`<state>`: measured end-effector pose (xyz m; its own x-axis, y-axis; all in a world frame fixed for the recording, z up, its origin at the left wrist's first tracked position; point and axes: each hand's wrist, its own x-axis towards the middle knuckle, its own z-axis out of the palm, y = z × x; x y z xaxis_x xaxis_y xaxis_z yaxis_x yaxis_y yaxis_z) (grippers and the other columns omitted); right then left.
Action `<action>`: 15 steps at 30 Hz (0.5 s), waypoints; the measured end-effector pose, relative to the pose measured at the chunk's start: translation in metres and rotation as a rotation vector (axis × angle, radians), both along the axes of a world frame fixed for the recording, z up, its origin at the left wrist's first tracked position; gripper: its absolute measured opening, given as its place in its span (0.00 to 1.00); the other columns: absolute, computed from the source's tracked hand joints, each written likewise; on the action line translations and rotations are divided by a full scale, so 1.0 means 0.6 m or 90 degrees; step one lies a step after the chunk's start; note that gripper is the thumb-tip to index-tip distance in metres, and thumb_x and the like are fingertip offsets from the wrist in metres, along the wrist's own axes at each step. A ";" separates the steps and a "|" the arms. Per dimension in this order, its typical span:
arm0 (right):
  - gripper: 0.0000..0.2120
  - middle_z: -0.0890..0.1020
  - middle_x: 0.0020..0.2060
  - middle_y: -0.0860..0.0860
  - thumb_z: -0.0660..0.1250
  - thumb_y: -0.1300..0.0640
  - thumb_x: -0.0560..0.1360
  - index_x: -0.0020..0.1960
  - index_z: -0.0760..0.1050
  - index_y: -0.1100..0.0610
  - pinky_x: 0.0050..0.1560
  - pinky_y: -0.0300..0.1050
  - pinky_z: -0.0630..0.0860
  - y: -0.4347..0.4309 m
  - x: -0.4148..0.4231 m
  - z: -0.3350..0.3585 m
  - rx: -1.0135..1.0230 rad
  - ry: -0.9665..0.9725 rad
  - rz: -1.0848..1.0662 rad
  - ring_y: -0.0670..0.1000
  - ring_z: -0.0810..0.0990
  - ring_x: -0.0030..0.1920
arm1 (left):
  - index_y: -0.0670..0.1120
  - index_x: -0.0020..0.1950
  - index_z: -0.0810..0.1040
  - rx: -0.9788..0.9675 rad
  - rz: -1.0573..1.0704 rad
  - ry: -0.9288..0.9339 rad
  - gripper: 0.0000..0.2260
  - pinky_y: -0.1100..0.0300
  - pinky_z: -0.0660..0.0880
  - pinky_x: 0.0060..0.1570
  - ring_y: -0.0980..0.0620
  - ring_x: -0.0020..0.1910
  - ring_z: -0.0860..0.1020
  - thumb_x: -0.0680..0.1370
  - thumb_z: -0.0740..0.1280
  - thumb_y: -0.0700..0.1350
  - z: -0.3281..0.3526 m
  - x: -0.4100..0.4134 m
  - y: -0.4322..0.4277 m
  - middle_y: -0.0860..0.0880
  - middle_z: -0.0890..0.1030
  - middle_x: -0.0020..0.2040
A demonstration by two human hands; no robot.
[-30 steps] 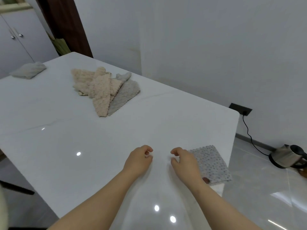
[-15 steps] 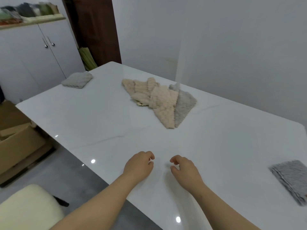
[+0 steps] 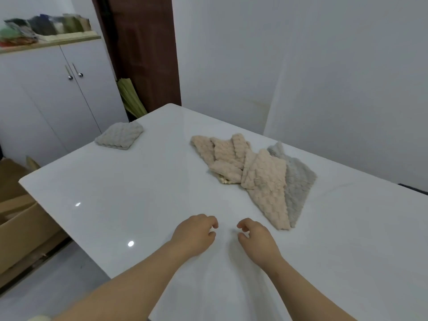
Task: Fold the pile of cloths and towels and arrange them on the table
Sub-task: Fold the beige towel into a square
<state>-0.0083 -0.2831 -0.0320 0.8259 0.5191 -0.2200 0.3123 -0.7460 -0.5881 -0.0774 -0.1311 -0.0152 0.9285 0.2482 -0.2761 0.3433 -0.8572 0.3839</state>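
Hovering side by side over the near part of the white tabletop [image 3: 139, 193], the left hand [image 3: 193, 235] and the right hand [image 3: 257, 239] sit close together with a small gap between them. On both hands the fingers [image 3: 212, 224] are loosely curled inward and grip nothing. Whether the knuckles or fingertips touch the surface, I cannot tell.

Beyond the right hand, near but apart from it, the pile of cloths [image 3: 254, 177] lies unfolded on the tabletop. Several beige cloths [image 3: 264, 181] overlap one another, and the nearest one runs to a point towards the right hand. A grey cloth [image 3: 298, 181] lies under their right side, its edge showing along the beige.

Well apart from the pile, near the far left corner of the tabletop, a folded grey cloth [image 3: 120, 136] lies flat as a neat square.

Past the table stands a white cabinet [image 3: 58, 100] with two doors, with blurred items on top of it. A dark brown door [image 3: 143, 54] is to its right, and a cardboard box [image 3: 18, 223] sits on the floor at the left.
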 end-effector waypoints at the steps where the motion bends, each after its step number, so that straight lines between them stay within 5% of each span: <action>1: 0.14 0.75 0.58 0.51 0.58 0.58 0.77 0.62 0.70 0.54 0.59 0.44 0.71 0.018 0.011 0.000 0.000 0.004 0.001 0.51 0.74 0.58 | 0.49 0.65 0.71 0.003 0.000 -0.001 0.14 0.57 0.71 0.57 0.50 0.60 0.73 0.80 0.57 0.46 0.003 0.012 0.018 0.49 0.74 0.62; 15: 0.15 0.77 0.57 0.51 0.59 0.62 0.75 0.60 0.73 0.55 0.56 0.46 0.71 0.174 0.097 -0.060 0.044 0.003 -0.312 0.53 0.74 0.57 | 0.50 0.67 0.69 -0.045 -0.159 -0.138 0.17 0.59 0.68 0.59 0.51 0.65 0.67 0.79 0.57 0.42 -0.036 0.221 0.198 0.52 0.70 0.66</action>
